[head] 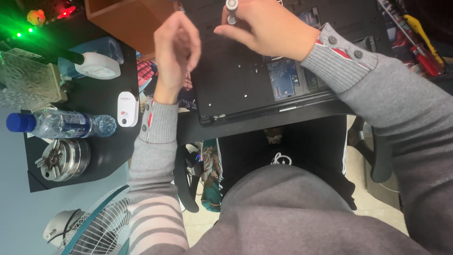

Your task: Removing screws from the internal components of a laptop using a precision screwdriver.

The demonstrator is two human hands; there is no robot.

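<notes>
A black laptop (236,80) lies bottom-up on the dark desk, with an opening in its base exposing a blue circuit board (283,78). My right hand (269,30) hovers over the laptop's far part and grips a silver screwdriver (231,12) that points down at the base. My left hand (177,49) is raised over the laptop's left edge with its back towards me and its fingers curled. Its palm is hidden, so I cannot tell whether it holds anything.
Left of the laptop lie a white oval device (127,108), a clear water bottle with a blue cap (61,125), a round metal tin (63,158) and a white container (96,66). A wooden box (127,19) stands behind them. Red-handled (427,59) and yellow (420,28) tools lie at right. A fan (104,226) stands below.
</notes>
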